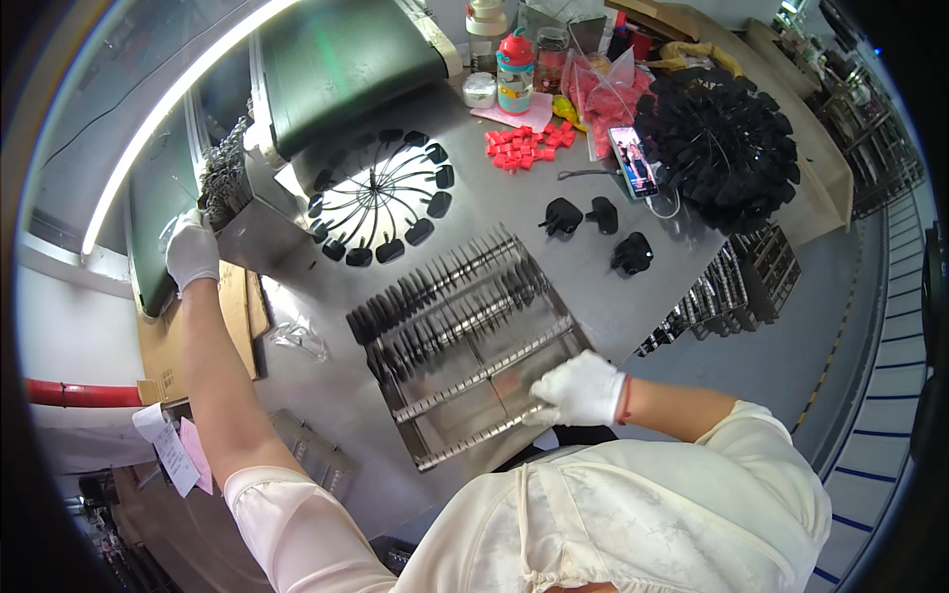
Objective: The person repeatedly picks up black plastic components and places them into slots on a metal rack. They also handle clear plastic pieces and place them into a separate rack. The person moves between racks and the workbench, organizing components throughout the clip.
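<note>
My left hand (193,249), in a white glove, is stretched out to the far left beside a green conveyor belt (158,178). Its fingers are closed; a small, pale or clear thing seems to show at the fingertips, too small to name. Close by stands a metal bin (259,222) heaped with small metal parts (225,173). My right hand (578,388), gloved too, has its fingers curled over the near right corner of a slotted metal rack (484,381). Rows of thin black pieces (435,296) stand upright in the rack's far half.
A ring of black plugs with cords (374,188) lies beyond the rack. Loose black plugs (631,254), red caps (519,148), a lit phone (633,163) and a large black plug pile (722,148) are to the right. A bottle (515,74) stands behind; clear plastic (300,339) lies left.
</note>
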{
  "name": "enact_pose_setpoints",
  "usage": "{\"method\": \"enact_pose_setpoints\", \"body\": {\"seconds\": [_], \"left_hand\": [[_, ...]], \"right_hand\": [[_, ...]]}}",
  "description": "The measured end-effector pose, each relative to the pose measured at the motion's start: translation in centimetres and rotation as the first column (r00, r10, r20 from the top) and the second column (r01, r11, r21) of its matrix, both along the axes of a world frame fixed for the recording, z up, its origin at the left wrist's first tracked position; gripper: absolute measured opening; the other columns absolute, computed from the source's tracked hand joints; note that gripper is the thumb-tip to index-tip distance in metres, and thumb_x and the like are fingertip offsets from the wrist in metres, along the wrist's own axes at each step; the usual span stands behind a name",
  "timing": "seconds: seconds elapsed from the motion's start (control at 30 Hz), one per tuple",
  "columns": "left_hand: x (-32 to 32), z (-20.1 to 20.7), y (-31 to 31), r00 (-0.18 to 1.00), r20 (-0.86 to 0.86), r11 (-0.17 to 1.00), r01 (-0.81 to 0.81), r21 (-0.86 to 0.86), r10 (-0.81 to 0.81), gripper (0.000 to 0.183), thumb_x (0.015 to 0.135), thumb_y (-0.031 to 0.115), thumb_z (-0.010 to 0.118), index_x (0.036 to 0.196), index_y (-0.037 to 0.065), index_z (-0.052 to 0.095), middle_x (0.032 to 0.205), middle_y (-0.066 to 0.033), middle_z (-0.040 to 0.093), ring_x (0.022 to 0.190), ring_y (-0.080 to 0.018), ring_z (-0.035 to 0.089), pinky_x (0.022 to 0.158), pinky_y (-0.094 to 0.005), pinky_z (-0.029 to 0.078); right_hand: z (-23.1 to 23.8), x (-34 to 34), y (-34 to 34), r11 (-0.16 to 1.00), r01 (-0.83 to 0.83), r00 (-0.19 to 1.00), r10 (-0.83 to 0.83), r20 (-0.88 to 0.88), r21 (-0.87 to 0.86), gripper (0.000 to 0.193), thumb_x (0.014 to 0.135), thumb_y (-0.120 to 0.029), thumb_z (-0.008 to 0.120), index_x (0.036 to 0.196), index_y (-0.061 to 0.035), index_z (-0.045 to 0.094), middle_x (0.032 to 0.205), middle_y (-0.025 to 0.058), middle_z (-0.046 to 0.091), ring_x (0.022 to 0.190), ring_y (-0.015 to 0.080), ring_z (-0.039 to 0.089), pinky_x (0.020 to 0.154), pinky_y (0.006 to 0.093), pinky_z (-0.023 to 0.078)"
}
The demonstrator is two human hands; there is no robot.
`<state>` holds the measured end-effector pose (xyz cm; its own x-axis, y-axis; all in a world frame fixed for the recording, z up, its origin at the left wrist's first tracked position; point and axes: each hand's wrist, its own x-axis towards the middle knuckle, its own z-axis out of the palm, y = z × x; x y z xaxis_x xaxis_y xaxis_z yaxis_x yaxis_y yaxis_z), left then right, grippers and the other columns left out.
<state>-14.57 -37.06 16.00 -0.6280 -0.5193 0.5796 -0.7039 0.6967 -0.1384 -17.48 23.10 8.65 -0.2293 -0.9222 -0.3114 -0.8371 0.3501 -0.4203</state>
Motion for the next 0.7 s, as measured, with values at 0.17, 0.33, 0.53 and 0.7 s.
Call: {"method": "enact_pose_setpoints", "body": {"seconds": [0.17,0.33,0.53,0.7], "left_hand": [[3.8,1.5,0.9,0.833,-0.552,0.996,0.008,0.091,0.044,0.019,0.098,0.029,0.065,0.105,0.015,0.075,0.103,-0.0077,0.074,0.09,-0.028,0.071,0.081,-0.0406,0.054],[11.8,6.1,3.6,0.917,-0.399,0.771,-0.239,-0.59,-0.022,0.025,0.103,0.022,0.055,0.114,0.003,0.067,0.104,-0.0133,0.073,0.084,-0.024,0.071,0.077,-0.0337,0.057],[18.7,7.6,21.1,0.232,-0.969,0.959,0.283,-0.022,-0.091,0.025,0.104,0.014,0.047,0.108,-0.009,0.055,0.089,-0.0178,0.071,0.065,-0.0203,0.066,0.064,-0.03,0.059],[20.9,-4.4,26.5,0.468,-0.797,0.514,0.609,0.604,0.382,0.02,0.108,0.017,0.049,0.108,-0.001,0.059,0.094,-0.0158,0.072,0.076,-0.0175,0.069,0.064,-0.0286,0.057]], "right_hand": [[3.7,-0.4,-1.5,0.976,0.033,0.995,-0.052,-0.084,-0.217,0.047,0.091,-0.054,0.065,0.077,-0.0087,0.067,0.067,0.0115,0.067,0.065,0.0319,0.069,0.062,0.043,0.055],[2.4,1.3,-1.2,0.986,0.068,0.997,-0.074,-0.032,-0.151,0.05,0.091,-0.056,0.064,0.079,-0.0083,0.069,0.069,0.0137,0.068,0.067,0.0356,0.069,0.064,0.0453,0.055],[0.5,2.1,0.1,0.992,0.115,0.992,-0.117,-0.039,-0.046,0.05,0.092,-0.058,0.06,0.082,-0.0103,0.069,0.074,0.0127,0.07,0.072,0.0355,0.07,0.066,0.0468,0.054],[-0.3,2.7,0.2,0.993,0.118,0.993,-0.118,-0.012,-0.003,0.051,0.092,-0.059,0.06,0.08,-0.0103,0.069,0.075,0.0118,0.07,0.073,0.0343,0.07,0.067,0.0456,0.054]]}}
